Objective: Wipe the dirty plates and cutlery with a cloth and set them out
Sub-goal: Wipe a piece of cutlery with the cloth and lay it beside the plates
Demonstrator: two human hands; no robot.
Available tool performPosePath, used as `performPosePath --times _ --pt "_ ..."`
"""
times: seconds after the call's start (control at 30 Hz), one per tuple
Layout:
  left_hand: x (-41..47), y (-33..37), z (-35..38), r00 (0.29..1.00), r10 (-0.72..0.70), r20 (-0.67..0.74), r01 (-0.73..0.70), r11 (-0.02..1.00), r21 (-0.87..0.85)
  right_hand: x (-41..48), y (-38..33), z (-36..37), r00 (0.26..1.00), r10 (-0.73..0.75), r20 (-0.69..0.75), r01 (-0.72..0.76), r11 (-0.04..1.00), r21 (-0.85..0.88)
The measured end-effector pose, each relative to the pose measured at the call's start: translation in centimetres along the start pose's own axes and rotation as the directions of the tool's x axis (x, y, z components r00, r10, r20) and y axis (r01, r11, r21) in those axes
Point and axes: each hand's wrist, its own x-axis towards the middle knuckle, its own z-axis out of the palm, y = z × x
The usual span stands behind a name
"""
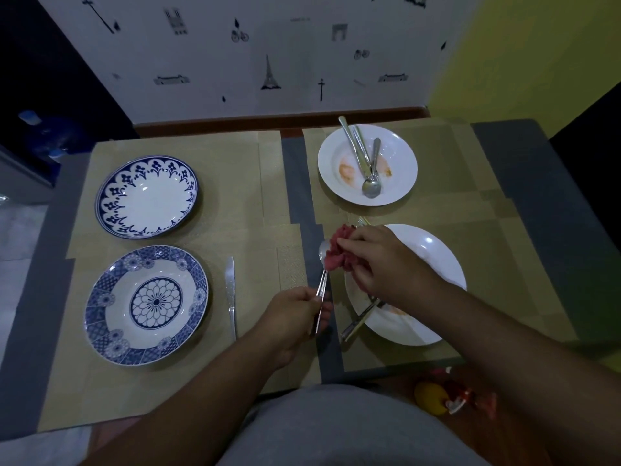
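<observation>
A grey desk (302, 183) is lying under tan placemats, in front of a wall with black decals. In the head view, at centre frame, the left hand (295, 317) is gripping the spoon (323, 264) by its handle, fingers (312, 299) curled round the stem and the bowl pointing up-frame. The right hand (386, 260) is pinching the bunched red cloth (339, 253) against the spoon's bowl, over the edge of the near white plate (433, 260) at lower right. The step appears to be wiping the spoon. It is calling for wrapping the cloth right round the bowl and drawing it down the stem while the left hand is steadying. The far white plate (400, 156), upper right, is showing orange smears.
</observation>
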Motion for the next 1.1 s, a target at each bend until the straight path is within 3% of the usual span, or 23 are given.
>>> performPosePath --times 0.23,0.33,0.53,0.7,0.9,1.1 --pt "-0.2 0.1 -0.2 0.998 0.065 0.026 -0.065 0.998 0.024 -0.4 -1.2 -0.4 0.977 -0.211 -0.017 0.212 0.977 0.037" --pt "-0.6 -0.1 0.0 0.992 0.126 0.023 -0.128 0.984 0.125 -0.7 -1.2 -0.1 0.966 -0.250 0.073 0.251 0.968 -0.012" --pt "-1.3 0.1 -0.5 0.977 0.214 -0.004 -0.209 0.960 0.189 0.7 0.1 -1.3 0.991 -0.129 -0.047 0.131 0.991 0.025" --pt "-1.4 -0.4 -0.5 0.965 0.260 0.020 -0.257 0.938 0.234 -0.4 -1.4 -0.6 0.956 -0.294 0.022 0.295 0.953 -0.066" --pt "-1.3 -0.7 -1.6 0.962 0.273 -0.015 -0.264 0.944 0.197 2.8 0.6 -1.2 0.997 -0.058 -0.056 0.060 0.998 0.021" --pt "-0.8 -1.8 -2.6 0.970 0.239 -0.033 -0.238 0.970 0.041 2.3 0.0 -0.9 0.998 -0.033 -0.046 0.036 0.996 0.076"
